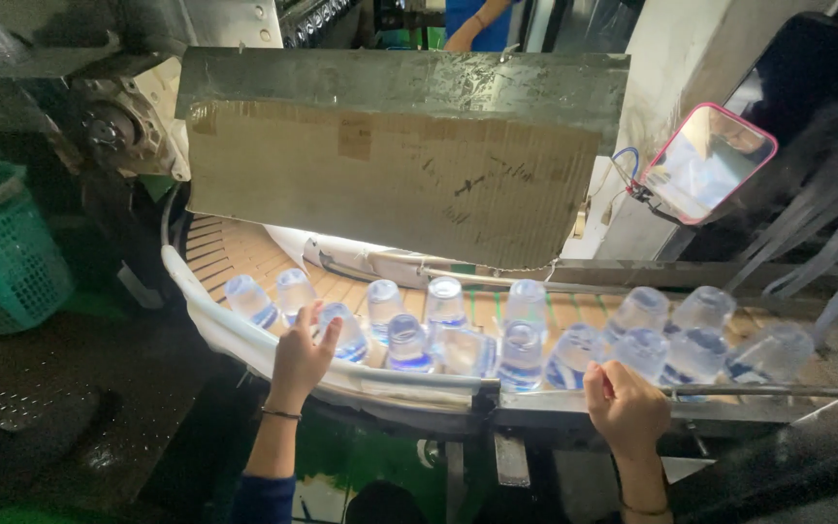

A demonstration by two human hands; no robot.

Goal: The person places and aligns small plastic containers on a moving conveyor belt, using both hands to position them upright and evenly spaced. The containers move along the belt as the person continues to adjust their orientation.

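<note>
Curved slat conveyor (pixel 244 254), backlit: about fifteen clear bottles (pixel 526 342) still crowded on it, your left hand (pixel 301 357) open-fingered touching one, your right hand (pixel 627 408) loosely curled at the rail (pixel 758 390), holding nothing.

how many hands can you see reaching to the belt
2. The left hand rests at the belt's near rail, fingers touching a clear cup. The right hand grips the rail by other cups. More hands may be hidden.
</note>
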